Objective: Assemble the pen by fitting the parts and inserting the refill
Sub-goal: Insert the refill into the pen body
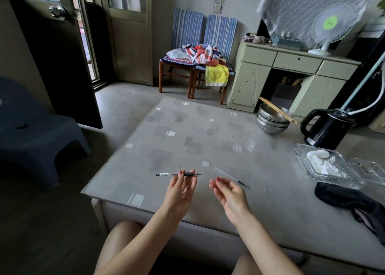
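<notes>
The desk [208,141] fills the middle of the view, a pale glass-topped surface with a black kettle [325,126], stacked steel bowls [270,122] and a clear glass tray [325,166] along its right side, and a dark cloth [350,201] near the right edge.

Over the near edge of the desk the left hand [180,189] is raised palm-up, its grip closed on the pen [179,174] between thumb and fingertips, taking it at about mid-length. The pen lies level, tip pointing right toward the other hand, its pale labelled end sticking out to the left. The right hand [229,191] sits just beside it, fingers loosely curled and holding nothing, well clear of the pen's tip.

Behind the right hand a thin clear piece [227,175] with a dark end lies flat on the desk, running diagonally (probably the refill or a tube part, though it is too faint to tell).

The pen should be light and stiff, with a smooth plastic barrel that can roll or slip, so a pinch on the darker grip section seems safest. The thin piece looks flexible and easily bent; it is best picked up near its dark end and fed in straight.
</notes>
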